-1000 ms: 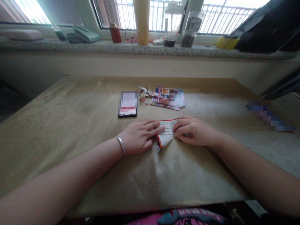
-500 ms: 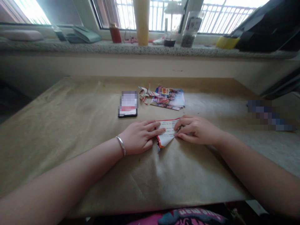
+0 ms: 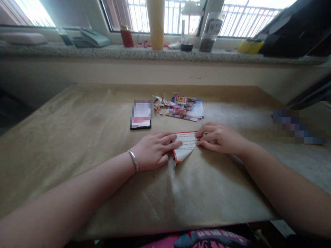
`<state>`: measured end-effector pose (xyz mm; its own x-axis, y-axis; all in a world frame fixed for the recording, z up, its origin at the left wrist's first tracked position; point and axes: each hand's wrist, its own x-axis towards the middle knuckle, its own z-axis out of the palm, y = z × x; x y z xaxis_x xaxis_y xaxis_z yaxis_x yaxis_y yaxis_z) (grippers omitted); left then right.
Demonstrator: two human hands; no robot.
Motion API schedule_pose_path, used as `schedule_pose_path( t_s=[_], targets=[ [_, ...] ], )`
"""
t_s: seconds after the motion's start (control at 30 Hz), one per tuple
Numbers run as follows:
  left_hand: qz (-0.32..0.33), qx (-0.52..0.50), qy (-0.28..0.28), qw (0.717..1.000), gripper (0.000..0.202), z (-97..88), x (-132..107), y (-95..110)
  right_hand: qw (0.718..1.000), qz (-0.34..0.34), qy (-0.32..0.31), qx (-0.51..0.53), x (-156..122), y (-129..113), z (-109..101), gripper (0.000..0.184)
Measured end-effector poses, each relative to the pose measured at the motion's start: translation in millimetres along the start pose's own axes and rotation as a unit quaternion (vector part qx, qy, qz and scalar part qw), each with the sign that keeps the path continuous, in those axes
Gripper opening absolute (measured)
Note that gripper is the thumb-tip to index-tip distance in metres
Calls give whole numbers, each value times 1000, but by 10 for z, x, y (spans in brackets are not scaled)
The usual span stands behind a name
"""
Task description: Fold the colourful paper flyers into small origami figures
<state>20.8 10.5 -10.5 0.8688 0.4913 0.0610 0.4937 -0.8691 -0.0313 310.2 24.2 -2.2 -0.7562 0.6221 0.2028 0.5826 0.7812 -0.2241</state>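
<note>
A small sheet of printed paper [image 3: 184, 146] lies folded on the table, white with lines of text, a red upper edge and an orange-edged lower corner. My left hand [image 3: 156, 150], with a silver bracelet at the wrist, rests flat on its left side, fingers stretched over the paper. At the right edge of the sheet, the curled fingers of my right hand [image 3: 216, 138] close on the paper with the thumb below. Part of that edge is hidden under the fingertips.
Beyond my hands lie a phone [image 3: 141, 115], a folded paper piece [image 3: 160, 103] and a stack of colourful leaflets [image 3: 190, 108]. A blurred flat item [image 3: 297, 127] sits at the table's right. Bottles and containers line the stone windowsill [image 3: 103, 53].
My right hand has shifted slightly right and away from me along the paper, uncovering more of its printed side. My left hand stays in place.
</note>
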Motion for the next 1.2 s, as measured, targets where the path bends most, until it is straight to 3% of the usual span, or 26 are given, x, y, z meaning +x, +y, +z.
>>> schedule_pose_path(
  t_s=[0.37, 0.87, 1.2],
  targets=[
    [-1, -6, -3, 1000, 50, 31, 6, -7, 1000, 14, 10, -26, -19, 61, -3, 25],
    [-1, -8, -5, 1000, 51, 33, -15, -5, 991, 92, 8, -100, -68, 196, -2, 30],
    [0, -12, 0, 1000, 50, 40, -21, -12, 990, 94, 8, -103, -58, 171, -21, 28]
  ],
)
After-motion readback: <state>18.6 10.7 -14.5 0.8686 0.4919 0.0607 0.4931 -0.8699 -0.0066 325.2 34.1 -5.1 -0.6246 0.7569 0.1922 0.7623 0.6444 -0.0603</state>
